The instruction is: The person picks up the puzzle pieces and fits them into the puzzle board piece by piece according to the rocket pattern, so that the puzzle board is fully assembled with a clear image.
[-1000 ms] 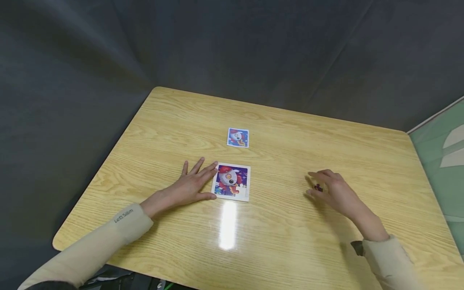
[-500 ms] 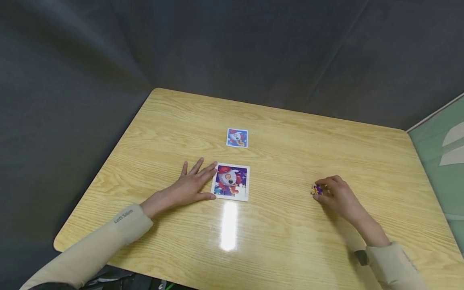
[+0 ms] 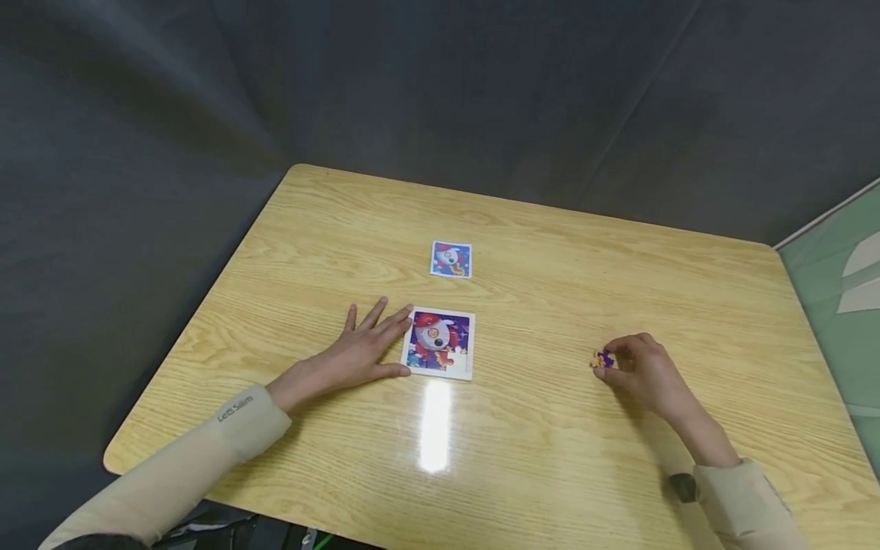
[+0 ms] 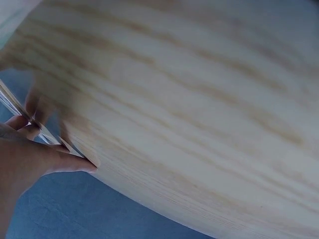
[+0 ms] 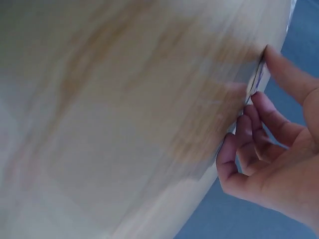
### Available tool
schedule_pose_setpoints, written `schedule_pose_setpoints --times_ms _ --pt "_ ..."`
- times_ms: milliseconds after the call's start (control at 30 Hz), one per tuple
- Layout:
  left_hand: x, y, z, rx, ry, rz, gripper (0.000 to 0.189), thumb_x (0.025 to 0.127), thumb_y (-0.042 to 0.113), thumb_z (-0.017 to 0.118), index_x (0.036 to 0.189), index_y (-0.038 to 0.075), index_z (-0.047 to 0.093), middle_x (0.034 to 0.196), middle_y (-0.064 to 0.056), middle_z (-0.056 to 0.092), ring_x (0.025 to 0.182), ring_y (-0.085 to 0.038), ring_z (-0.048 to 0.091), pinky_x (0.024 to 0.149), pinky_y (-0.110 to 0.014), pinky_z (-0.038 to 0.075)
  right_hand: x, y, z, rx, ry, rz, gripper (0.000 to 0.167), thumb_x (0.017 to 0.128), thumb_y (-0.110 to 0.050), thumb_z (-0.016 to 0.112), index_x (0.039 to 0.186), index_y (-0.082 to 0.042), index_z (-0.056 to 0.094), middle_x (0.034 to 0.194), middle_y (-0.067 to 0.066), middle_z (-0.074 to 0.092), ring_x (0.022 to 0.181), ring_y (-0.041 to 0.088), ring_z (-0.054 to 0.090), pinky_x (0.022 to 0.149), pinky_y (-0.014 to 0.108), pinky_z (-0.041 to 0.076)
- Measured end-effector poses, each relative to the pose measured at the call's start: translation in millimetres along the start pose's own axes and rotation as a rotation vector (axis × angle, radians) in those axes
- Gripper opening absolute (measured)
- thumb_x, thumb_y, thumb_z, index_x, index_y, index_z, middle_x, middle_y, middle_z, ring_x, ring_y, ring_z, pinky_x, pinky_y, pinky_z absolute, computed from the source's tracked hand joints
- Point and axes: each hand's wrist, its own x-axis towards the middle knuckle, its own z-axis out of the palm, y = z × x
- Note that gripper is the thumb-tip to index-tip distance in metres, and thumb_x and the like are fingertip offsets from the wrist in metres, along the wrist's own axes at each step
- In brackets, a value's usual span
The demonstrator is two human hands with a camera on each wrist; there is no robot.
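Observation:
A square jigsaw puzzle in a white frame (image 3: 463,375) lies on the table, with a white gap at its lower right. My left hand (image 3: 354,355) rests flat beside it, fingers spread, with some fingertips and the thumb touching the frame's left edge. Off to the right, my right hand (image 3: 649,378) pinches a purple and yellow puzzle piece (image 3: 605,359) between thumb and fingers at the tabletop. In the right wrist view the puzzle piece (image 5: 257,82) shows edge-on between thumb and index finger. Whether it is one piece or more, I cannot tell.
Behind the puzzle lies a small picture card (image 3: 451,260) with the same character on it. The wooden table (image 3: 522,451) has its back edge against a dark curtain (image 3: 481,92). A green panel (image 3: 835,328) stands at the right.
My right hand has come down slightly to the right, and its thumb and fingers have closed on the puzzle piece, now showing its printed side. The left hand has stayed at the puzzle frame.

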Motion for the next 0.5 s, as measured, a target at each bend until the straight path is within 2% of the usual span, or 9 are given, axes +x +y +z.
schedule_pose_setpoints --times_ms 133,267,500 --pt "-0.3 1.4 -0.4 -0.006 -0.003 -0.002 0.083 0.089 0.06 0.055 0.153 0.013 0.027 0.161 -0.003 0.013 0.145 -0.039 -0.001 0.105 -0.072 -0.004 3.5 -4.2 4.5 -0.029 0.019 -0.033 0.033 0.077 -0.015 0.081 0.097 0.005 0.065 0.092 0.015 0.063 0.084 0.027 0.059 0.069 0.034 0.049" --pt "-0.2 2.3 -0.7 -0.011 -0.013 -0.005 0.084 0.089 0.06 0.054 0.153 0.013 0.026 0.161 -0.003 0.012 0.145 -0.039 -0.001 0.105 -0.072 -0.004 7.6 -20.2 12.1 -0.059 0.021 -0.08 0.034 0.076 -0.016 0.082 0.099 0.003 0.065 0.089 0.01 0.065 0.08 0.023 0.061 0.065 0.036 0.051" --pt "0.0 -0.2 -0.6 0.005 -0.015 -0.015 0.084 0.09 0.061 0.053 0.153 0.013 0.026 0.161 -0.002 0.012 0.146 -0.038 -0.002 0.106 -0.071 -0.005 28.9 -75.4 40.2 -0.029 0.148 -0.362 0.036 0.069 -0.01 0.086 0.097 -0.001 0.067 0.086 0.006 0.065 0.08 0.021 0.06 0.062 0.034 0.052"
